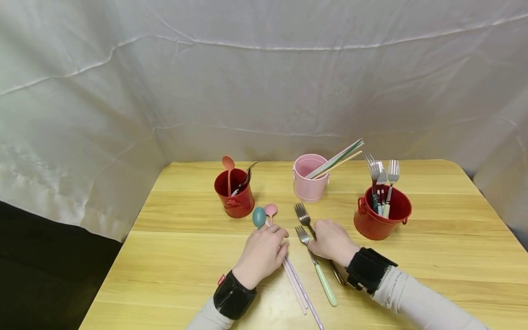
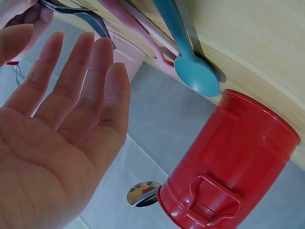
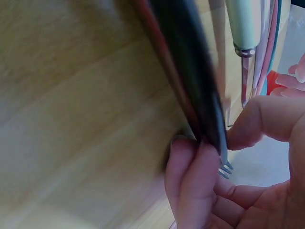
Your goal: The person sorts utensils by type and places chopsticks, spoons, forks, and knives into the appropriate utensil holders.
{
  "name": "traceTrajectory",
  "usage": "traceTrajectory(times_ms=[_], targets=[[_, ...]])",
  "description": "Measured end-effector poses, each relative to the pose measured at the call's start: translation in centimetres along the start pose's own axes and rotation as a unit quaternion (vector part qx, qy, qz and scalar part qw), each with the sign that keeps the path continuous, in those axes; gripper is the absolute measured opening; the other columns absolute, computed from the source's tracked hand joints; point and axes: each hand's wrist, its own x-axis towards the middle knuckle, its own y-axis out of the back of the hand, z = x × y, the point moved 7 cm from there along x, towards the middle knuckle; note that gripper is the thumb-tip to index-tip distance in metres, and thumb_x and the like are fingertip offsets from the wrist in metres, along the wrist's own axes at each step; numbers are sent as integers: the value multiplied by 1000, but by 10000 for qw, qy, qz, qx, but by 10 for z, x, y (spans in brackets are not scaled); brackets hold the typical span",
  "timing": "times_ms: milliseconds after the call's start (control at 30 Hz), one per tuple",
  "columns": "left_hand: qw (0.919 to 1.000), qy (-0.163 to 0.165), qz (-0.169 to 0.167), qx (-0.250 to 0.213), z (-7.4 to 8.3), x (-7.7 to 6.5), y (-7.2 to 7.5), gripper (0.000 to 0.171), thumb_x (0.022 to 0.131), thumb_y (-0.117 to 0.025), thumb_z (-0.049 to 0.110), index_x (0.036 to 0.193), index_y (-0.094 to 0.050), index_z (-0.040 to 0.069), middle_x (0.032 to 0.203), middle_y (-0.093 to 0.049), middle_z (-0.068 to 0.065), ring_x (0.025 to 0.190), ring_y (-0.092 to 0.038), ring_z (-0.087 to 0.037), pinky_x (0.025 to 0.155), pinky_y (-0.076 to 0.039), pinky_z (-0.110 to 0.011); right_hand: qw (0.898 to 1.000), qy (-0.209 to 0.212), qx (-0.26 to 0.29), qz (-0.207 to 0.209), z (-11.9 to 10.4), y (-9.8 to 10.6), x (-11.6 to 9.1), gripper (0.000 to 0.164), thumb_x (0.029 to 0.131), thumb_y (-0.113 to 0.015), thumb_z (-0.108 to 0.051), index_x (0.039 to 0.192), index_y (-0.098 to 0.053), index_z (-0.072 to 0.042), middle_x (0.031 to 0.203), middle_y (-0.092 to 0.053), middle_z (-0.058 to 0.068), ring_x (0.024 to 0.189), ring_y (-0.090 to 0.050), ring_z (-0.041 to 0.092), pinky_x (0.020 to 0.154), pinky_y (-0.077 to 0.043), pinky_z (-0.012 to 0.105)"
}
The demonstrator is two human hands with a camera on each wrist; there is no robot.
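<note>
My right hand pinches a dark-handled fork between thumb and fingers, low over the table; its tines point away from me. Just left of it lies a second fork with a mint-green handle. My left hand is over a teal spoon, a pink spoon and pale pink and lilac straws. In the left wrist view its fingers are extended, with nothing between them. The spoon handles are partly hidden under that hand in the head view.
A red bucket at the back left holds an orange spoon and other cutlery. Behind the hands stands a pink bucket with several straws. Another red bucket, on the right, holds several forks. Grey cloth hangs behind the table.
</note>
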Motion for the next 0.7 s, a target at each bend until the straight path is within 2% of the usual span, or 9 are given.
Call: traceTrajectory(times_ms=[400, 500, 700], targets=[[9998, 57, 111, -162, -2, 6, 5, 20, 87, -64, 25, 103, -67, 13, 101, -66, -2, 90, -61, -20, 77, -51, -35, 9997, 54, 207, -133, 3, 11, -4, 18, 74, -65, -10, 63, -51, -9, 56, -43, 1, 50, -43, 17, 45, -31, 29], [9996, 69, 217, -180, -3, 10, 9, 20, 87, -63, 25, 102, -67, 13, 102, -66, -1, 90, -61, -19, 77, -52, -35, 9990, 123, 438, 27, 2, 22, -7, 18, 75, -63, -11, 62, -50, -10, 55, -42, -1, 50, -43, 16, 45, -30, 28], [9985, 183, 471, -195, -5, 19, 16, 20, 87, -63, 26, 103, -66, 14, 102, -67, 0, 93, -62, -19, 77, -52, -36, 9921, 476, 977, 633, -2, 49, -18, 20, 76, -63, -13, 64, -48, -12, 54, -40, -3, 50, -42, 12, 46, -31, 27]])
